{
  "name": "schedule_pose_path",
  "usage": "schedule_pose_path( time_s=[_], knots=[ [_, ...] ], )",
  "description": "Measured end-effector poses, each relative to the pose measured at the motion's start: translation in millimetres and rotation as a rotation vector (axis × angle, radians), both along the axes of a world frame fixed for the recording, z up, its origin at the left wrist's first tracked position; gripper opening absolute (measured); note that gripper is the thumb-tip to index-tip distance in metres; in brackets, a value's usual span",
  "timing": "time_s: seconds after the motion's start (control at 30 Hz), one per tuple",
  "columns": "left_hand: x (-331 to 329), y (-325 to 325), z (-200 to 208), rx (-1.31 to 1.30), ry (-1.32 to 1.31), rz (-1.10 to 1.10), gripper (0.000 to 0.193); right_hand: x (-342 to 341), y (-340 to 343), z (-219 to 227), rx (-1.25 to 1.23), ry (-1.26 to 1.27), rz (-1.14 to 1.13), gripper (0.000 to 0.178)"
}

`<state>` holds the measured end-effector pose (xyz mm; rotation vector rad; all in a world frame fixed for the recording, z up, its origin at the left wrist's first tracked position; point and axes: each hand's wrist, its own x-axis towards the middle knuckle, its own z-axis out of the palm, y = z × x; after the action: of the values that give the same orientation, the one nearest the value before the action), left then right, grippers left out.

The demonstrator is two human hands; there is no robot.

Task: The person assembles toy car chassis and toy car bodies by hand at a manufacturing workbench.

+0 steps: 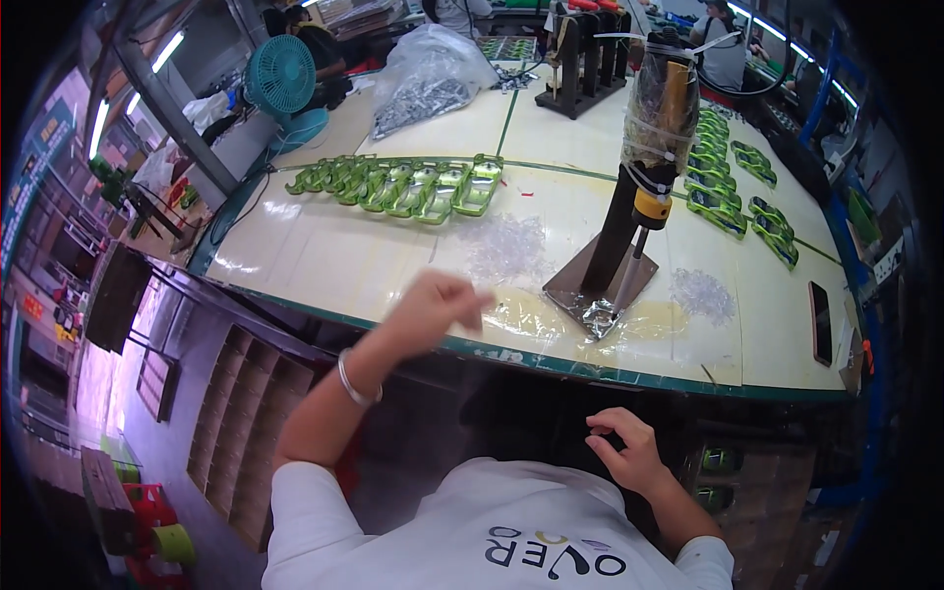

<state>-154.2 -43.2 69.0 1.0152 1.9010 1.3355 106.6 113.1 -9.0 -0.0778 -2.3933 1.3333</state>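
My left hand [433,313] is over the table's front edge, left of the driver stand, with fingers curled in and tips blurred; anything in them is too small to see. Lower, in front of my body, my right hand [629,447] hangs loosely curled, thumb apart from the fingers, and nothing shows in it. A yellow-collared power driver [651,206], wrapped in clear film, points down on a dark upright stand with a metal base plate [575,285]. Small clear plastic pieces lie in a pile [501,246] to its left and a smaller pile [703,295] to its right.
Overlapping green plastic parts [413,187] form a row on the left; more green parts [713,177] stand at right. A phone [820,322] lies at the right edge. Behind are a teal fan [282,79], a bag of small parts [428,79] and a black rack [585,69].
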Motion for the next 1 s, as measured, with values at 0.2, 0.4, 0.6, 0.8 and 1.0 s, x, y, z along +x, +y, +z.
schedule_pose_path(
  time_s=[0.2,0.4,0.6,0.8,1.0],
  knots=[
    [-141,39,-22,0.036,0.662,0.467,0.020,2,-13,-7,-0.051,-0.060,0.006,0.020],
    [-159,76,-34,-0.365,0.684,0.476,0.026,5,-14,-8,-0.081,-0.119,-0.031,0.021],
    [-163,85,-43,-0.387,0.760,0.499,0.022,8,-13,-14,-0.078,-0.137,-0.039,0.020],
    [-162,84,-40,-0.444,0.720,0.497,0.021,6,-14,-13,-0.094,-0.149,-0.039,0.020],
    [-166,65,-34,-0.155,0.646,0.702,0.020,8,-18,-14,-0.112,-0.157,-0.033,0.019]
  ],
)
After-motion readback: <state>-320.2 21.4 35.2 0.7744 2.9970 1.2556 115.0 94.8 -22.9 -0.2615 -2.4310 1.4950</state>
